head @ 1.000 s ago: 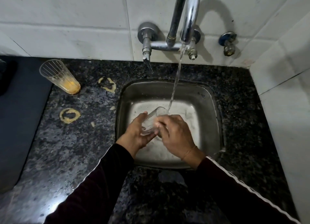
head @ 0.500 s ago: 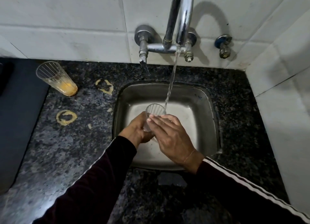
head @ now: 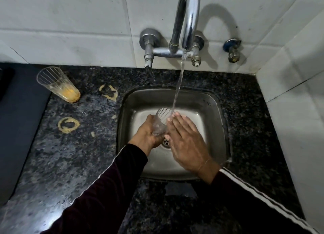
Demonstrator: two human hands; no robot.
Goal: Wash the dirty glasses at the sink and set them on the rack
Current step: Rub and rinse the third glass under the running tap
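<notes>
A clear ribbed glass (head: 161, 120) is upright over the steel sink (head: 215, 111), its mouth under the stream of water from the tap (head: 187, 19). My left hand (head: 147, 134) grips the glass from the left and below. My right hand (head: 185, 140) lies flat with straight fingers against the glass's right side, the fingertips in the stream. A second ribbed glass (head: 57, 83) with orange residue at its bottom stands on the black granite counter (head: 70, 154), far left of the sink.
Yellow ring stains (head: 68, 125) and a second stain (head: 108, 91) mark the counter left of the sink. A dark mat (head: 19, 125) covers the far left. White tiled walls close the back and right side. A small valve (head: 233, 50) sticks out right of the tap.
The glass went from tilted to upright under the stream. My right hand's fingers, curled on the glass a second ago, now lie flat along its side.
</notes>
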